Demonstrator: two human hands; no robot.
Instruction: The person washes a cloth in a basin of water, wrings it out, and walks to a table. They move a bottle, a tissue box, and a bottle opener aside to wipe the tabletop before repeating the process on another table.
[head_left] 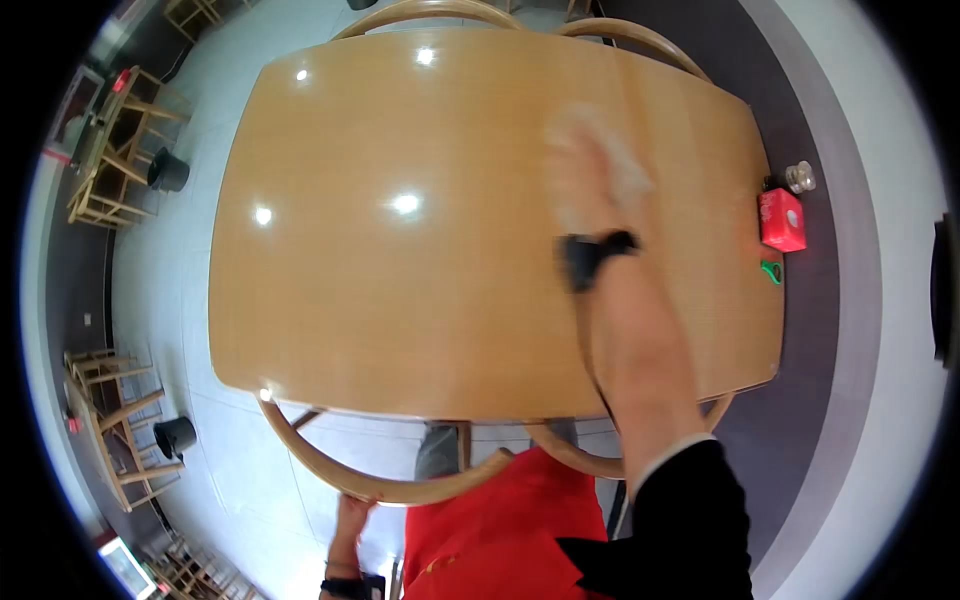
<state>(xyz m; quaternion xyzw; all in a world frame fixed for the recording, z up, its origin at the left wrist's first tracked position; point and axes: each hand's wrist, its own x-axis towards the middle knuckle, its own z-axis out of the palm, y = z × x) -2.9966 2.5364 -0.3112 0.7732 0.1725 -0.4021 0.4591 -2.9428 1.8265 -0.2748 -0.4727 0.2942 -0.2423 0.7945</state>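
Note:
My right hand (pixel 583 165) is stretched out over the right half of the wooden table (pixel 350 290), smeared by motion. A whitish, half see-through cloth (pixel 630 178) shows beneath and around its fingers, against the tabletop. On that wrist is a black band with a small device, and a dark cord runs back along the forearm. Low in the view, my left hand (pixel 352 515) is closed on the curved wooden back of a chair (pixel 400 490) at the table's near side. Its fingers are partly hidden by the rail.
At the table's right edge are a red tissue box (pixel 782 220), a glass jar (pixel 799 177) and a green-handled item (pixel 771 271). Chair backs (pixel 430 12) line the far side. A wall stands close on the right. Black buckets (pixel 175 436) and more chairs (pixel 120 430) are at left.

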